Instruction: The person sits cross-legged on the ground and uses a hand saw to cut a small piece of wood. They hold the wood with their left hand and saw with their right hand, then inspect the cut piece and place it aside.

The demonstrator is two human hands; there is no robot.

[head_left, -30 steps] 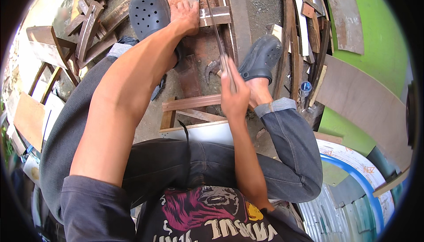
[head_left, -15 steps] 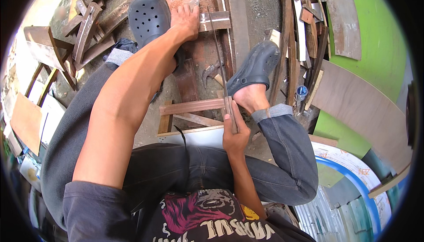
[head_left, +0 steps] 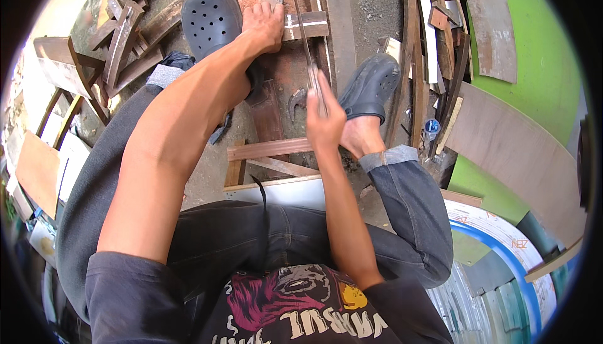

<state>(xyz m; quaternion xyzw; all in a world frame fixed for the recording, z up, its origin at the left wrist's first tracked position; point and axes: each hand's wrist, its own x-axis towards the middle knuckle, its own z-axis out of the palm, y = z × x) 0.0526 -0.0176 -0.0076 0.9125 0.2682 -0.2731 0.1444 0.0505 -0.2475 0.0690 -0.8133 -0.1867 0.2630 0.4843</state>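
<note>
A handsaw (head_left: pixel 303 36) with a thin blade crosses a short dark wooden plank (head_left: pixel 317 24) that has white marks on it. My right hand (head_left: pixel 325 121) is closed around the saw's wooden handle, slightly blurred. Beside my left shoe, my left hand (head_left: pixel 264 25) bears down on the plank's left part with bent fingers, and that end is hidden under it. The plank's right end rests across longer boards (head_left: pixel 336 49) on the ground. A claw hammer (head_left: pixel 296 100) lies between my feet, partly behind my right hand.
A low wooden frame (head_left: pixel 267 150) stands before my lap. Scrap wood (head_left: pixel 125 43) is piled at the left, and long strips (head_left: pixel 408 61) lie right of my right shoe (head_left: pixel 372 90). Farther right are a curved plywood sheet (head_left: pixel 509 137) and a blue lid (head_left: pixel 431 126).
My right hand has pushed the saw forward, away from my body, so its handle is now nearer the plank. The left hand stays on the plank.
</note>
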